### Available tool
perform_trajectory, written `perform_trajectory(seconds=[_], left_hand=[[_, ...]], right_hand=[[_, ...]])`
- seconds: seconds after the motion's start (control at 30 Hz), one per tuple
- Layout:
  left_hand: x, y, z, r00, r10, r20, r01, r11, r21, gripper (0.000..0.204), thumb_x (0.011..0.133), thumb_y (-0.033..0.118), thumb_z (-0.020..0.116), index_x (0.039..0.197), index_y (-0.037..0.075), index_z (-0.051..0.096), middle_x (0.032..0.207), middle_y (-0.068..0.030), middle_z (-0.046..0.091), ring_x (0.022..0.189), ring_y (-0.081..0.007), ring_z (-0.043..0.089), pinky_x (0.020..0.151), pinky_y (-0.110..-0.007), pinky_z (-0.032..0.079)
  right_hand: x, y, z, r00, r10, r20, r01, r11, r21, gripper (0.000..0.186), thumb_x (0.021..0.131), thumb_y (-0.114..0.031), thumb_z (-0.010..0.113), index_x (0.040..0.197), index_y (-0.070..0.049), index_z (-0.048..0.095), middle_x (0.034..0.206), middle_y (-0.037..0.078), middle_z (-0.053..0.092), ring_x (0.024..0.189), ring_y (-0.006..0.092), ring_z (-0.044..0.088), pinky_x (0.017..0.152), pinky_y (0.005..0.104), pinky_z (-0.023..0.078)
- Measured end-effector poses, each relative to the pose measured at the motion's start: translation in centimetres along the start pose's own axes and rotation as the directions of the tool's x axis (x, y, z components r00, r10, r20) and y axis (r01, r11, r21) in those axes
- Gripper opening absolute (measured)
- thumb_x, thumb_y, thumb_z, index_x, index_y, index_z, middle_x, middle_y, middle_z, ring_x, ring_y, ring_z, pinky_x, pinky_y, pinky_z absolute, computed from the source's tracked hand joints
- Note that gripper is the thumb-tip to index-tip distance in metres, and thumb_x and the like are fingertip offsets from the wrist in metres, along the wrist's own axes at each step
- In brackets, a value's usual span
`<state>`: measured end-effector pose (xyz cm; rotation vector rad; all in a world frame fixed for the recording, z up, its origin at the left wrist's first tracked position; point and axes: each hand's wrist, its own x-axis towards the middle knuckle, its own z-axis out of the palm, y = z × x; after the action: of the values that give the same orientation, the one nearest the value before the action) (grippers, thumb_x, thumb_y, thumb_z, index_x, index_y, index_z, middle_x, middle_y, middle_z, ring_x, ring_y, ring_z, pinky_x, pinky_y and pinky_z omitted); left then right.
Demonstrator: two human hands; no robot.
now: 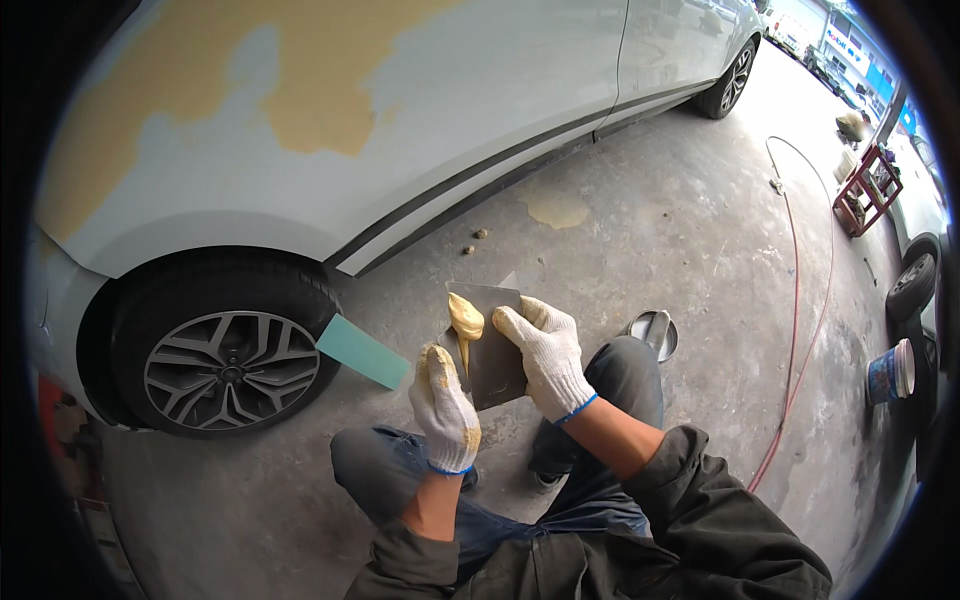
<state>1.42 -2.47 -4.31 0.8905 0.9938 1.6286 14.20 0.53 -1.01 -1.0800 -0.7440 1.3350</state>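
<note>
In my right hand (545, 355), in a white knit glove, is a flat grey putty spreader (500, 345), with thumb and fingers pressed on its right side. A lump of yellow body filler (465, 317) sits at its upper left, and a thin streak runs down from it. Another pale corner shows behind its top edge. My left hand (443, 415), in a filler-stained white glove, is closed at the spreader's left edge. A thin grey edge shows above its fingers; what they grip is mostly hidden. Both hands are above my bent knees.
On the left stands a white car (480, 110) with yellow filler patches (320, 90) and a front wheel (230, 370). A teal flat strip (362, 352) is beside the tyre. Near my right knee is a round tin (655, 335). Farther right are a red hose (793, 330) and a bucket (888, 373).
</note>
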Motion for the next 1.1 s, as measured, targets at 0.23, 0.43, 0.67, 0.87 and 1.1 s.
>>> perform_trajectory(seconds=[0.23,0.43,0.67,0.87,1.1], left_hand=[[0.5,2.9,0.5,0.949,0.207,0.237,-0.307,0.778,0.548,0.027,0.102,0.021,0.053,0.096,-0.003,0.062,0.073,-0.0025,0.055,0.065,-0.0082,0.046,0.058,-0.028,0.040],[2.0,5.0,-0.4,0.977,0.153,0.152,-0.208,0.850,0.484,0.023,0.101,0.017,0.056,0.095,-0.004,0.063,0.077,0.0008,0.058,0.071,-0.0067,0.047,0.063,-0.025,0.042],[4.5,5.3,-1.2,0.959,0.282,0.008,-0.257,0.860,0.442,0.022,0.101,0.017,0.056,0.093,-0.003,0.062,0.080,-0.0003,0.058,0.074,-0.0069,0.049,0.069,-0.023,0.044],[5.0,5.5,-4.3,0.957,0.288,-0.020,-0.273,0.924,0.268,0.020,0.101,0.017,0.057,0.095,-0.002,0.062,0.083,-0.0001,0.058,0.077,-0.0071,0.050,0.071,-0.023,0.045],[5.1,6.8,-1.2,0.959,0.267,0.098,-0.281,0.839,0.466,0.023,0.101,0.018,0.057,0.093,-0.003,0.063,0.078,-0.0025,0.060,0.073,-0.0078,0.050,0.067,-0.025,0.044]], right_hand=[[2.7,-3.4,-1.1,0.983,-0.178,-0.050,0.179,0.845,0.504,0.023,0.095,-0.007,0.065,0.116,0.001,0.064,0.104,0.007,0.070,0.089,0.0133,0.066,0.080,0.0285,0.055],[3.1,-6.5,-2.3,0.937,-0.218,0.275,0.081,0.897,0.435,0.031,0.096,-0.011,0.063,0.124,0.002,0.060,0.110,0.008,0.069,0.097,0.0123,0.065,0.083,0.0253,0.053],[1.4,-6.0,-0.8,0.947,-0.174,0.269,0.023,0.875,0.484,0.021,0.099,-0.011,0.059,0.118,-0.003,0.061,0.105,0.004,0.069,0.084,0.0070,0.064,0.059,0.0137,0.051],[4.8,-6.5,-2.4,0.925,-0.338,0.176,0.190,0.809,0.557,0.021,0.100,-0.010,0.056,0.120,-0.004,0.059,0.108,0.008,0.068,0.078,0.0070,0.064,0.053,0.0135,0.051],[2.0,-7.6,1.0,0.977,-0.177,0.115,0.102,0.873,0.477,0.021,0.097,-0.012,0.064,0.115,-0.002,0.064,0.094,0.002,0.069,0.059,0.0020,0.058,0.050,0.0159,0.046]])
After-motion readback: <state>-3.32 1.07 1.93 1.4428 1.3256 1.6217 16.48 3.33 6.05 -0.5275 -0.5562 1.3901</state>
